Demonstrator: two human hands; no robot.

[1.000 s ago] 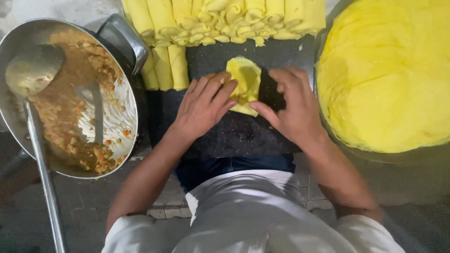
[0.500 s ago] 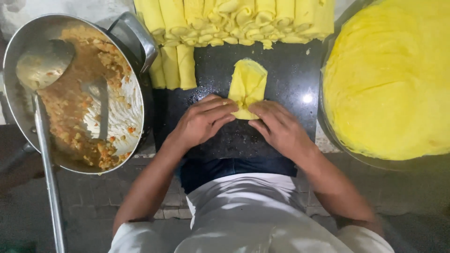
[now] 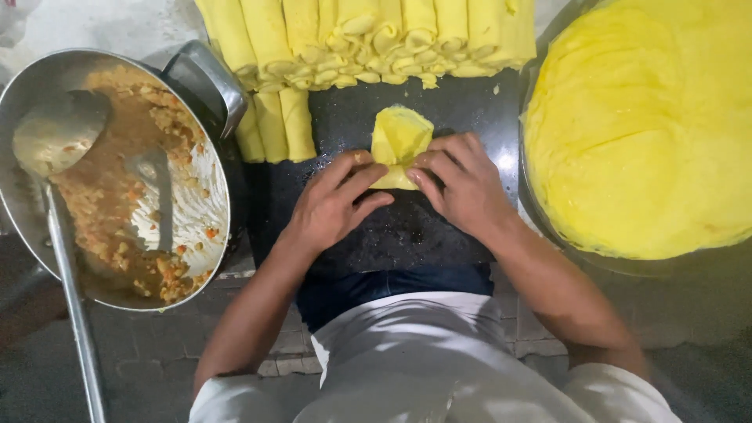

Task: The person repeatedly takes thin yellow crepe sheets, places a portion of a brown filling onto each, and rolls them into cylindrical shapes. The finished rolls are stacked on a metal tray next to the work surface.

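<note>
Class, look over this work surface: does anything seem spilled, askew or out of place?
Little stands out. Small crumbs dot the dark slab near the stacked rolls. Filling smears the pan wall unevenly. Both hands, left hand and right hand, press the yellow wrapper.

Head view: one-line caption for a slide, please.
Both hands, left hand and right hand, press a folded yellow wrapper on a dark slab beside a filling pan.

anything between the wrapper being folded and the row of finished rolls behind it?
Head view: only bare dark slab. The folded yellow wrapper stops short of the row of rolls; nothing lies in that gap.
</note>
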